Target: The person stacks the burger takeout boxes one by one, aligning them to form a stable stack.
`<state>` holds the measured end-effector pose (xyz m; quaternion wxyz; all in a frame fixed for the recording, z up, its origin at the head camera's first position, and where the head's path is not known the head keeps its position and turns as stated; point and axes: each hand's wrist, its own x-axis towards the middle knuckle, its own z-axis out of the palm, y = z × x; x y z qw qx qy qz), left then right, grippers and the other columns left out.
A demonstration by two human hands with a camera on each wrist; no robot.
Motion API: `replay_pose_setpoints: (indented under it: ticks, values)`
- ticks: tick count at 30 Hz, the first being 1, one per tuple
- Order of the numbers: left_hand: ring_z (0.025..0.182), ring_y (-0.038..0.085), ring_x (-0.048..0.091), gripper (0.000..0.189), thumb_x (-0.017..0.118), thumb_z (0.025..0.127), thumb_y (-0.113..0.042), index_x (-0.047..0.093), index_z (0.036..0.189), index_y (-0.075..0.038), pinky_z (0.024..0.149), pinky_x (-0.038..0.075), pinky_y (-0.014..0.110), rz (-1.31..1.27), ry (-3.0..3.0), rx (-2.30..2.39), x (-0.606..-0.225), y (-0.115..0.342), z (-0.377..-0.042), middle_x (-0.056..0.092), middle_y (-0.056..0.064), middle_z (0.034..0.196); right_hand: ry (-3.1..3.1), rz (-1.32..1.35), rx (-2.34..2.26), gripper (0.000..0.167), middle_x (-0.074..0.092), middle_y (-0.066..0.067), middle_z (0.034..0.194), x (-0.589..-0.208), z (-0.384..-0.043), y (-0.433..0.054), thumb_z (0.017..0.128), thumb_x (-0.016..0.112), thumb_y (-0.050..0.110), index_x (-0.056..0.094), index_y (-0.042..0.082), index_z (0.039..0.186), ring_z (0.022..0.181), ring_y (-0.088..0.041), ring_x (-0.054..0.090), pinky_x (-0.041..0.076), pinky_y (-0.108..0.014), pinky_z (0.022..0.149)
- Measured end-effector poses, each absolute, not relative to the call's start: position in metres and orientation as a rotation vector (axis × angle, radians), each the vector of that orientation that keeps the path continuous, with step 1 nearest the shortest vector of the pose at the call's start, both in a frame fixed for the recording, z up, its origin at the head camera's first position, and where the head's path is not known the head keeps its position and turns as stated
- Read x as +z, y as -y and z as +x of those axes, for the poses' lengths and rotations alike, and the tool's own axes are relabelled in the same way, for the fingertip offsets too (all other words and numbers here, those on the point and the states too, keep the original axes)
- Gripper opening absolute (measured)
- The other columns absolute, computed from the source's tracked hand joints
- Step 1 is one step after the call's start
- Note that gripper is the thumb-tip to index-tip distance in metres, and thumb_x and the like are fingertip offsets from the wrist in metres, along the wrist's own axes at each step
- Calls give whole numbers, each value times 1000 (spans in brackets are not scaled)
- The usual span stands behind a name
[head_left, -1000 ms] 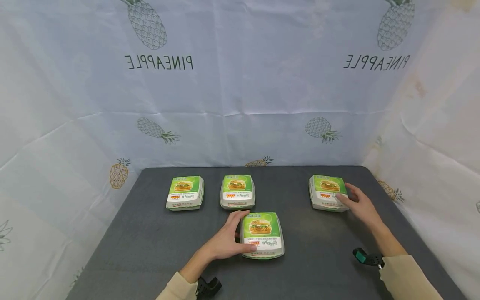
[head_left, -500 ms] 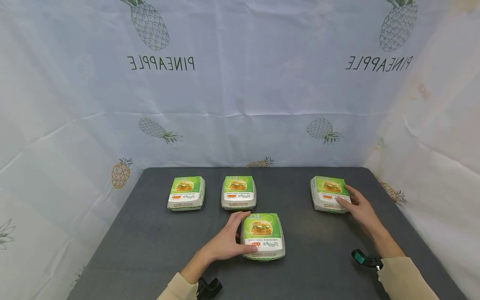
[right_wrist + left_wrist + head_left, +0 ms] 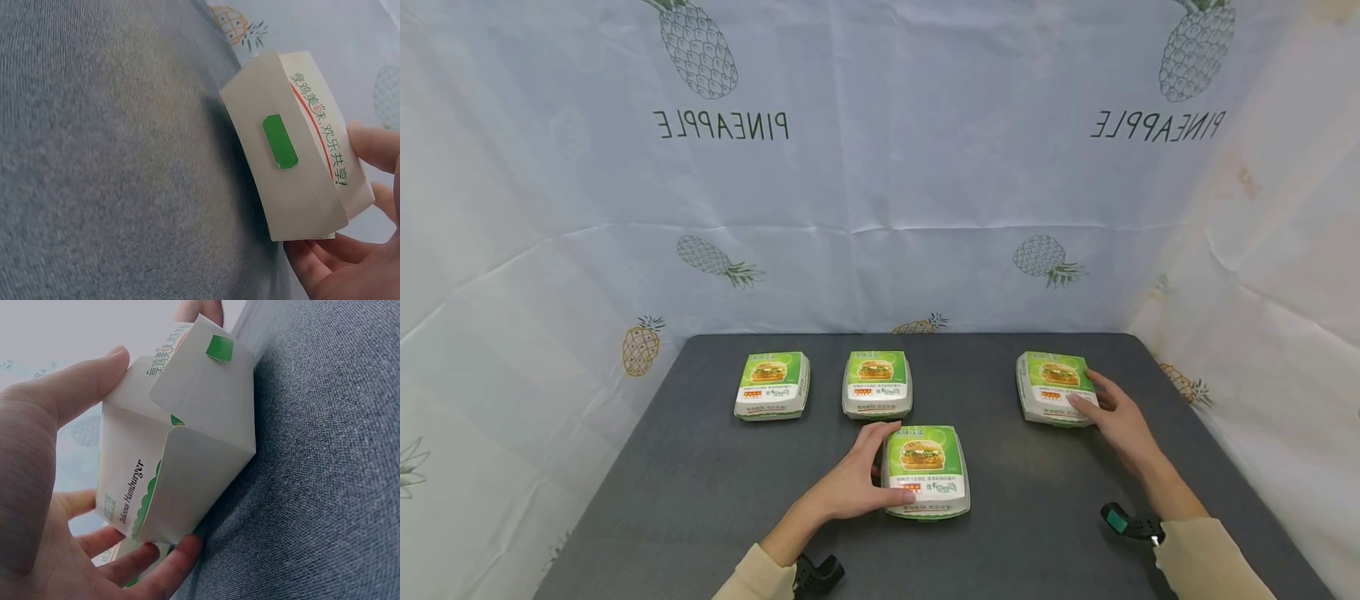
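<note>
My left hand (image 3: 853, 479) grips the left side of a hamburger box (image 3: 925, 467) at the front middle, thumb at its near corner and fingers along the far left. The left wrist view shows this green-and-white carton (image 3: 187, 469) folded closed, with the fingers (image 3: 115, 540) against its side and lower edge. At the back right, my right hand (image 3: 1116, 417) holds another hamburger box (image 3: 1054, 387) by its right side, thumb on top. In the right wrist view that carton (image 3: 281, 181) shows its front flap with a green tab, and some fingers lie under its end.
Two more hamburger boxes stand at the back of the dark grey table (image 3: 775, 500): one on the left (image 3: 771, 386), one in the middle (image 3: 876, 385), just beyond the box at the front. A pineapple-print cloth (image 3: 880, 183) hangs behind and at both sides.
My right hand and its hamburger box have shifted slightly left over the last half second. My left hand and its box look unmoved.
</note>
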<state>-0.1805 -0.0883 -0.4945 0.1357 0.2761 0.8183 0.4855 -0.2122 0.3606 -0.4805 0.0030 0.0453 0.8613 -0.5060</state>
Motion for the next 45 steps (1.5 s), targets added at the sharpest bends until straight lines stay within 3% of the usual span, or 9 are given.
replay_pose_setpoints:
  ticks: [21,26,32,39,45]
  values:
    - [124,20,49,99,80,86,-47,25,161,-14,91,53,31,805,-2381,1396,-494,88,-180,24,6,158,-2664,106,-1670,92,32,-33,153,-442,-198,-326,99,61,53,9,15,165,141,-52,33,36,-64,104]
    - [125,20,49,99,80,86,-48,26,161,-14,91,53,32,796,-2377,1390,-494,88,-180,24,7,158,-2662,57,-1660,88,36,-30,152,-432,-191,-316,101,60,49,11,15,165,139,-47,38,41,-53,102]
    - [125,21,49,100,80,85,-49,26,161,-13,91,52,32,790,-2392,1384,-493,88,-180,26,7,156,-2698,-11,-1631,83,41,-27,149,-424,-185,-306,102,59,47,16,14,165,131,-38,47,47,-32,91]
    - [125,20,49,100,80,85,-49,26,161,-13,91,53,32,795,-2393,1385,-494,87,-180,25,6,157,-2703,-98,-1646,76,44,-25,147,-418,-177,-296,104,59,39,19,15,164,112,-4,54,49,-27,88]
    - [127,21,48,100,80,85,-48,26,161,-14,91,53,33,796,-2398,1388,-494,87,-180,26,7,157,-2699,-153,-1656,73,46,-25,146,-410,-168,-285,105,60,33,22,15,164,110,-3,55,51,-27,86]
